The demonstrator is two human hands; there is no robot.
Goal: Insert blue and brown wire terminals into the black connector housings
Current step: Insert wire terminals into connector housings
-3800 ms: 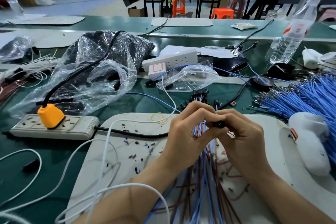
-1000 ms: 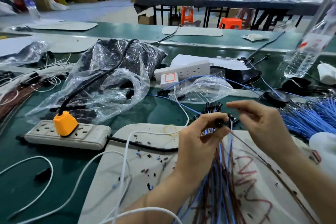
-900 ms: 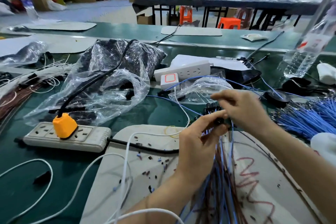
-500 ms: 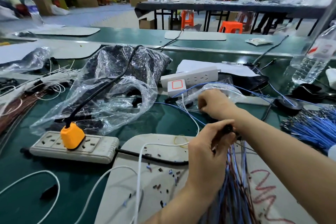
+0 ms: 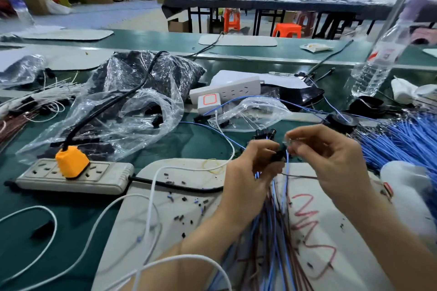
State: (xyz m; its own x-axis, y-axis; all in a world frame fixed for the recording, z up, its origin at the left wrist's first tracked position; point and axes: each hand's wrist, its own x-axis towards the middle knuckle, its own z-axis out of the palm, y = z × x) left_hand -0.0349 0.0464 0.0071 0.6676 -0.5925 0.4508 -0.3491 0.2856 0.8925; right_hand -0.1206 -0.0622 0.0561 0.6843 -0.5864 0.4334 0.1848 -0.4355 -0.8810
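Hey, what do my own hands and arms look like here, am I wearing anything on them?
Both are bare. The left hand and right hand have no gloves, and no ring shows on the visible fingers. No sleeve, watch or band shows on the left forearm or right forearm.

Open for a pass over the green table [image 5: 78, 220] at lower left, crossed by white cable [image 5: 151, 196]. Blocked at mid left by a power strip [image 5: 71, 176], and behind it by a crumpled clear bag [image 5: 123, 111]. Hemmed at right by a pile of blue wires [image 5: 406, 142] and a white plastic object [image 5: 406, 186]. Cluttered at bottom centre by a bundle of blue and brown wires [image 5: 276, 231].
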